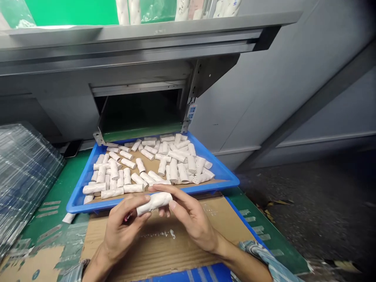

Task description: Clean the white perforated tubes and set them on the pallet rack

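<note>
Both my hands hold one white rolled piece [154, 202] just in front of the blue tray [226, 174]. My left hand [123, 231] pinches its left end with curled fingers. My right hand [190, 217] grips its right end, fingers wrapped over the top. The roll lies roughly level, slightly tilted, above a sheet of brown cardboard [164, 246]. Several more white rolls [173, 170] lie scattered in the tray on a cardboard liner.
Behind the tray a grey machine has a dark rectangular opening [141, 111]. A stack of clear plastic sheets [23, 172] stands at the left on the green table [70, 172]. Grey wall panels and dark floor [317, 203] lie to the right.
</note>
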Motion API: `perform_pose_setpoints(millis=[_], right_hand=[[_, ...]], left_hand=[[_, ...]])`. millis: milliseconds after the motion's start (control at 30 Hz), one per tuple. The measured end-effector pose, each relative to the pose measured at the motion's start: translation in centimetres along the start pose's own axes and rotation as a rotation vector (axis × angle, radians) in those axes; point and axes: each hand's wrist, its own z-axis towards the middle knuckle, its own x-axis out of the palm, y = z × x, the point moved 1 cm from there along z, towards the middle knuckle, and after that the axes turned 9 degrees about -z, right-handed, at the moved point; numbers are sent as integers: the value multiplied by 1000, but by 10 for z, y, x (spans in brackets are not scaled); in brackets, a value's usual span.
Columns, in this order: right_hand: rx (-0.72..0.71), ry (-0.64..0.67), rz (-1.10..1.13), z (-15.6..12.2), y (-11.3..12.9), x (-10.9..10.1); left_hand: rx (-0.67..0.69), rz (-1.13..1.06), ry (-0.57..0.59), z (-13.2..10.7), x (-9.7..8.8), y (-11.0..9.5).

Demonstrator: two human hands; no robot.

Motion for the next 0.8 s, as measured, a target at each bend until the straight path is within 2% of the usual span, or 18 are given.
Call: perform_pose_setpoints(millis=[300, 800], right_hand=[[-163, -1, -68, 2, 2, -2], [-112, -6, -12, 1, 4, -2]], left_hand=[[60, -33, 54, -3, 3, 6], [65, -45, 84, -4, 2, 5]])
